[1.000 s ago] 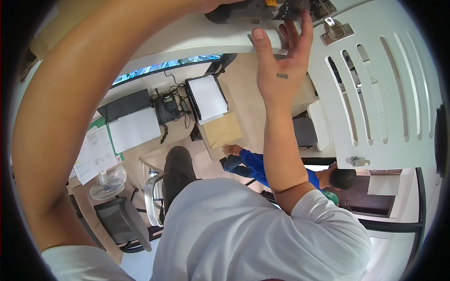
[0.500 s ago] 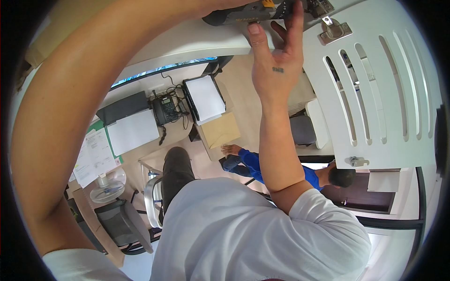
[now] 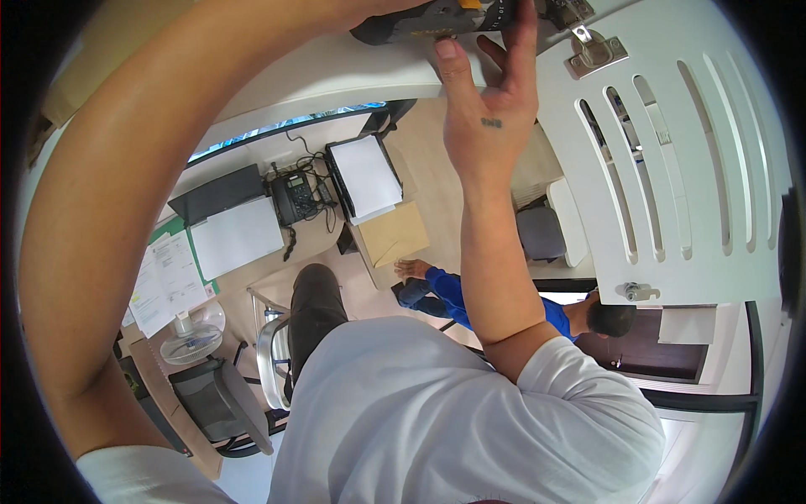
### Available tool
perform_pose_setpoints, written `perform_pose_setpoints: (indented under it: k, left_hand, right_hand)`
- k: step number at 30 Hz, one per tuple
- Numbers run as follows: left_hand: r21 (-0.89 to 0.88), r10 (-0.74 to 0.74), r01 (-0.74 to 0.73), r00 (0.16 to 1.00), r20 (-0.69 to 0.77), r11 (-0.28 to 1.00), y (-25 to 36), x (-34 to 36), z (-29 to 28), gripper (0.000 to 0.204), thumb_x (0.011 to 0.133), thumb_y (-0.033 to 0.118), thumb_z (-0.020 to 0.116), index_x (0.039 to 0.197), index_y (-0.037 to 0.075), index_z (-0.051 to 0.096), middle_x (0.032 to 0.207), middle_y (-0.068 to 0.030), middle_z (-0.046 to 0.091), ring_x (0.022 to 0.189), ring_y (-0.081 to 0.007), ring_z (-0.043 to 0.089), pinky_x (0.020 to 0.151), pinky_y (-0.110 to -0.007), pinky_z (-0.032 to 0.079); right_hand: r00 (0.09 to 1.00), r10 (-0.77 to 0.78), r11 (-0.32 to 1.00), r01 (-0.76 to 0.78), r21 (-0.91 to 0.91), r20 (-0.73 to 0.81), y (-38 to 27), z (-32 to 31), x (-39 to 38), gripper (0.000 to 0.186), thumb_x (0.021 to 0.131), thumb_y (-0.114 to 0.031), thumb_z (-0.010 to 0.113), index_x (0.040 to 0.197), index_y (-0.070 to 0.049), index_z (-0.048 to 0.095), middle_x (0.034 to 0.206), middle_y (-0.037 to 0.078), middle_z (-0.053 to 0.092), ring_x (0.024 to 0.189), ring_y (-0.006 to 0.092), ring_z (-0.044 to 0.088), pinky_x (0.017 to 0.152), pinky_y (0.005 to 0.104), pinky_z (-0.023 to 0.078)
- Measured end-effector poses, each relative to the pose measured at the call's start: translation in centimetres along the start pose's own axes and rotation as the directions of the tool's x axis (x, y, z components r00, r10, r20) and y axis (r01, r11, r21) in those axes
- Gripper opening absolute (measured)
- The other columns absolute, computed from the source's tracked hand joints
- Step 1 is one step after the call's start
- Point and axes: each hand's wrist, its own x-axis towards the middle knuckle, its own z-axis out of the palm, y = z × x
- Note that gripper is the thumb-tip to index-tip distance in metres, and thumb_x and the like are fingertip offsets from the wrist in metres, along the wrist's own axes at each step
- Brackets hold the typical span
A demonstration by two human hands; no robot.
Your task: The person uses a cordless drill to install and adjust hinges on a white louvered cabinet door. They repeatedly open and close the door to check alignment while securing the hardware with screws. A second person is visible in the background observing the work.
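A grey-and-black power drill (image 3: 428, 23) with an orange switch lies sideways at the top edge of the view. My right hand (image 3: 494, 122) reaches up to its front end, thumb against the drill's underside and index finger stretched across the numbered collar. The other fingers are partly hidden behind. My left forearm (image 3: 168, 109) curves up along the left side to the drill's rear; the left hand itself is cut off by the top edge. Just right of the drill's front end, a metal cabinet hinge (image 3: 596, 55) is fixed to a white slotted door (image 3: 672, 277).
The door carries a small lock (image 3: 640, 292). Below are a desk with a black telephone (image 3: 294, 197), tangled cables and a paper tray (image 3: 365, 176), plus a fan (image 3: 193, 336) and an office chair (image 3: 218, 399). A person in a blue sleeve (image 3: 445, 290) sits below my right arm.
My right hand and the drill have shifted slightly to the left, and the drill sits a little nearer the top edge. The door has barely moved.
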Motion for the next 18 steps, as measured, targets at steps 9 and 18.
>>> perform_pose_setpoints:
  k: [9, 18]
  left_hand:
    - [0.046, 0.005, -0.005, 1.0, 0.0, 0.999, 0.32, 0.02, 0.02, 0.014, 0.083, 0.014, 0.072, 0.088, 0.001, 0.072, 0.075, -0.0049, 0.07, 0.07, -0.0134, 0.062, 0.069, -0.032, 0.05]
    - [0.023, 0.095, -0.094, 0.995, -0.025, 0.995, -0.32, -0.13, 0.05, 0.015, 0.082, 0.015, 0.073, 0.086, 0.0, 0.071, 0.073, -0.0058, 0.069, 0.069, -0.0141, 0.062, 0.068, -0.034, 0.051]
  right_hand:
    - [1.0, -0.013, 0.998, 0.013, -0.056, -0.001, 0.01, 0.06, 0.1, 0.084, 0.099, -0.015, 0.076, 0.165, 0.005, 0.027, 0.158, 0.024, 0.047, 0.129, 0.0251, 0.057, 0.108, 0.0359, 0.048]
    - [1.0, 0.021, 0.999, -0.022, -0.045, -0.018, 0.15, 0.15, 0.07, 0.085, 0.099, -0.017, 0.076, 0.165, 0.005, 0.027, 0.158, 0.024, 0.047, 0.128, 0.0255, 0.058, 0.107, 0.0365, 0.048]
